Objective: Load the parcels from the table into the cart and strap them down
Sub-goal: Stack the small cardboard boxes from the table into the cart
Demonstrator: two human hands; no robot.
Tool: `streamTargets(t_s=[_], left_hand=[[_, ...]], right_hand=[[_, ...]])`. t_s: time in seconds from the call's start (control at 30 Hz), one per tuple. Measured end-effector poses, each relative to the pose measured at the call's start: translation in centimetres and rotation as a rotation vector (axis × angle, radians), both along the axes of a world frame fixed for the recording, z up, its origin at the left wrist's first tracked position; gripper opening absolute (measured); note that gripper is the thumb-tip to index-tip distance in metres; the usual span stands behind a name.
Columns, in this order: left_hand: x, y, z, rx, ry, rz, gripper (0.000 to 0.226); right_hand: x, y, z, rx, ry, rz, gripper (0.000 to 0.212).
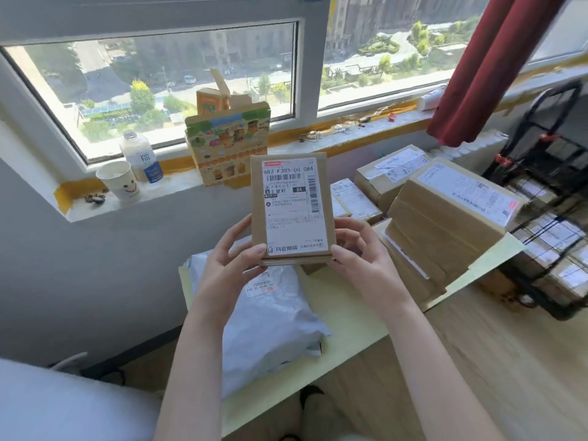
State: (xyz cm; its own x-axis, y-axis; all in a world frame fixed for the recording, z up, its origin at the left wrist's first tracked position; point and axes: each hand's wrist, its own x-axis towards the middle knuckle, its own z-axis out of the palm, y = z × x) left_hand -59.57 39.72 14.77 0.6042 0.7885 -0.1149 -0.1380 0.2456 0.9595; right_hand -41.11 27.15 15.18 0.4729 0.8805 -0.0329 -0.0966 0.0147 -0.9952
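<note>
I hold a small flat cardboard parcel [291, 208] upright above the table, its white shipping label facing me. My left hand [232, 262] grips its lower left edge and my right hand [359, 253] grips its lower right edge. Below it a grey plastic mailer bag [270, 316] lies on the pale yellow table [350, 316]. Several brown cardboard parcels [445, 218] are stacked on the table's right part. The black wire cart [547, 218] stands at the far right, holding several parcels under black straps.
The windowsill behind the table carries a paper cup [119, 181], a plastic bottle [140, 155] and a printed cardboard box [227, 144]. A red curtain [477, 68] hangs at the right. Wooden floor [509, 361] lies between the table and the cart.
</note>
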Motion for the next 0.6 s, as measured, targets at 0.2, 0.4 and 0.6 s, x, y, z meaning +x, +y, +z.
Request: streamTargets(t_s=[0.2, 0.4, 0.6], left_hand=[[1.2, -2.5, 3.4, 0.105, -0.066, -0.157, 0.058], [4.3, -5.0, 6.7, 0.128, -0.218, -0.309, 0.076], [8.6, -8.7, 7.4, 0.124, -0.212, -0.429, 0.075]], right_hand=[[-0.3, -5.1, 3.6, 0.097, -0.051, -0.118, 0.054], [0.2, -10.2, 7.3, 0.168, -0.134, -0.217, 0.061], [2.8, -15.0, 7.6, 0.183, -0.133, -0.360, 0.064]])
